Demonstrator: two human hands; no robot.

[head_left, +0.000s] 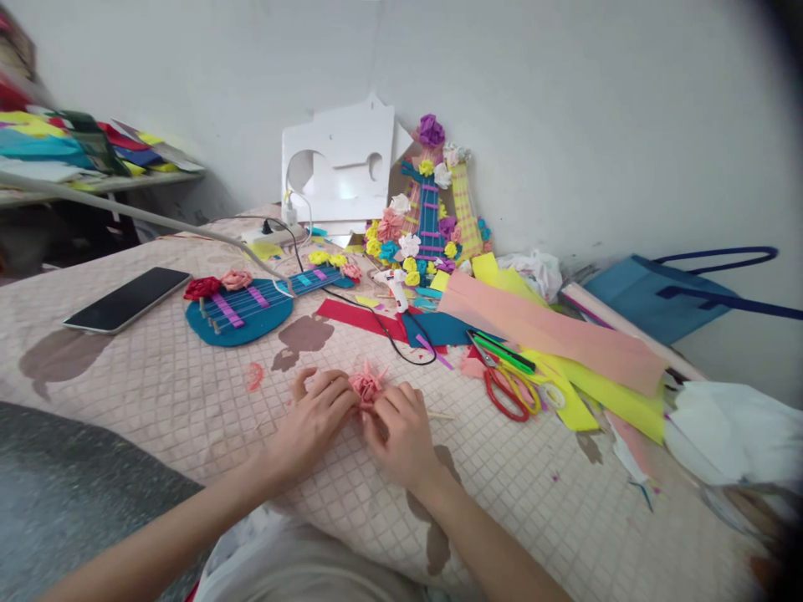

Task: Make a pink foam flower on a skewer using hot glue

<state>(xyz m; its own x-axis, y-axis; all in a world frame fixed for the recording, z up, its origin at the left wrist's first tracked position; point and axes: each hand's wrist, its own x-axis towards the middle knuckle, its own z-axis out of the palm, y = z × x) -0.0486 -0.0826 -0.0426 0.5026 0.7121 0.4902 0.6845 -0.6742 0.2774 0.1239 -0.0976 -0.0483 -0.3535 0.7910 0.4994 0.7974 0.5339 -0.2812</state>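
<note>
You have a small salmon-pink crinkled-paper flower [367,385] pinched between your left fingers [339,391] and right fingers [390,403], one set at each side of its lower part. Its narrow, pointed petals splay upward and outward from a bunched middle. You have it low over the pale diamond-patterned worktop [502,477]; whether its underside touches is hidden.

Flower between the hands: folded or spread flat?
Folded: the flower shows bunched, pointed pink petals between left hand and right hand.
</note>
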